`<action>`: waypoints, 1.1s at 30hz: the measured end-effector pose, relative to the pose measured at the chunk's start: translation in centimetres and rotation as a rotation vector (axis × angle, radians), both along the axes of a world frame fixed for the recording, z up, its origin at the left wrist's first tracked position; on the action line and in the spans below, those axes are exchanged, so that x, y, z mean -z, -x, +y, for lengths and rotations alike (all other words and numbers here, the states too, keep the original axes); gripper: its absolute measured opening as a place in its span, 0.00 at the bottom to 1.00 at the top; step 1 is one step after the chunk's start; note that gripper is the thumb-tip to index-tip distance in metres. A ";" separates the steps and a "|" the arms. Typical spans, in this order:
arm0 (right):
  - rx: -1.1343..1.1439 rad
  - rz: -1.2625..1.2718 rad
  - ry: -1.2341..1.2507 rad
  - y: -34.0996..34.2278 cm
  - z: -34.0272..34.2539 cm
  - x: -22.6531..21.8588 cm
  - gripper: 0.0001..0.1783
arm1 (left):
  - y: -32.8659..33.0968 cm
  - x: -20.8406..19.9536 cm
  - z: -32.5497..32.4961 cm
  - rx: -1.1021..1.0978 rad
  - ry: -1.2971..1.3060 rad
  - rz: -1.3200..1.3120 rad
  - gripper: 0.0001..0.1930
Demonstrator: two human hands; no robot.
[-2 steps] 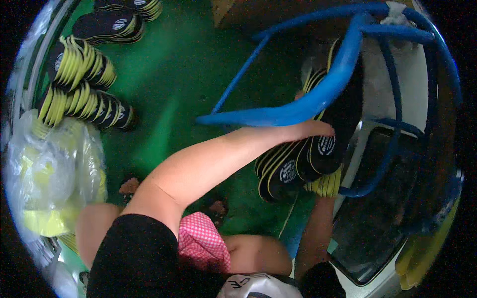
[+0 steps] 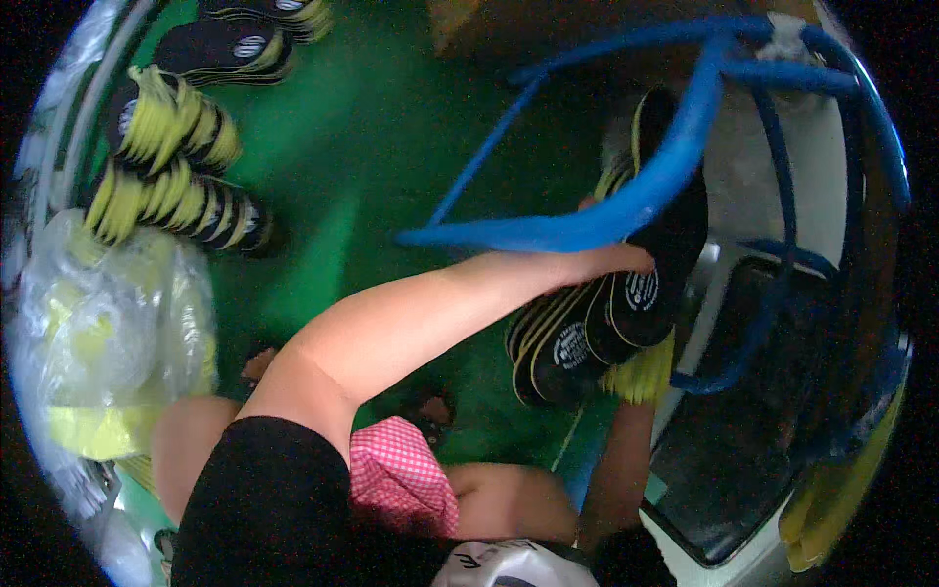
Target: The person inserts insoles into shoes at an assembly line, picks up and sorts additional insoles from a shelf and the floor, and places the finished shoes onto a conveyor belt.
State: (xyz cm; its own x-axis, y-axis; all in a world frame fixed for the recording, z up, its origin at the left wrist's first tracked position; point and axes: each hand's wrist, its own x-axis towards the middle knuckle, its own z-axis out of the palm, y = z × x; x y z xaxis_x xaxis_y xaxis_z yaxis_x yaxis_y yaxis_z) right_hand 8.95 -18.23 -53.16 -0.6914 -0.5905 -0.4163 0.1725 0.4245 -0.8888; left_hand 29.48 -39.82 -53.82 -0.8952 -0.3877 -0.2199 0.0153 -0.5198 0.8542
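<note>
My left arm reaches across to the right, under the blue tube frame. There my left hand is closed on a stack of black insoles with yellow-green undersides and white round prints. Its thumb lies on the top insole; the other fingers are mostly hidden by the stack and the tube. The stack is fanned out, tilted, its near ends toward me. My right forearm rises from below to the yellow-green end of the stack, and the insoles hide my right hand and its fingers.
More insole stacks lie on the green floor at the left, beside a clear plastic bag with yellow-green contents. A black-topped panel is at the right. Pink checked cloth lies by my legs.
The whole view has shifted slightly. The upper end of the insole stack looks a little lower behind the blue tube. Both arms stay nearly in place.
</note>
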 end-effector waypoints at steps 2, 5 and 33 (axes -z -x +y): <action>-0.053 -0.061 -0.043 -2.0 0.4 1.4 0.21 | -2.5 1.7 0.3 0.074 -0.231 0.072 0.47; -0.063 -0.084 -0.162 -4.5 3.3 0.5 0.21 | -5.8 2.1 2.7 0.261 -0.333 -0.008 0.41; -0.548 -0.139 -0.754 -9.0 4.0 2.4 0.22 | -21.3 11.1 5.4 1.027 -0.677 -0.290 0.42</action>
State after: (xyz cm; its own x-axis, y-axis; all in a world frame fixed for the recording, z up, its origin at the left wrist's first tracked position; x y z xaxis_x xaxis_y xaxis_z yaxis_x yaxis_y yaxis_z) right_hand 17.90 -14.20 -55.51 -0.3123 -0.3599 -0.8792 -0.1380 0.9328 -0.3328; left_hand 50.76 -34.38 -64.92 -0.6018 0.7226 -0.3401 -0.7968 -0.5142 0.3174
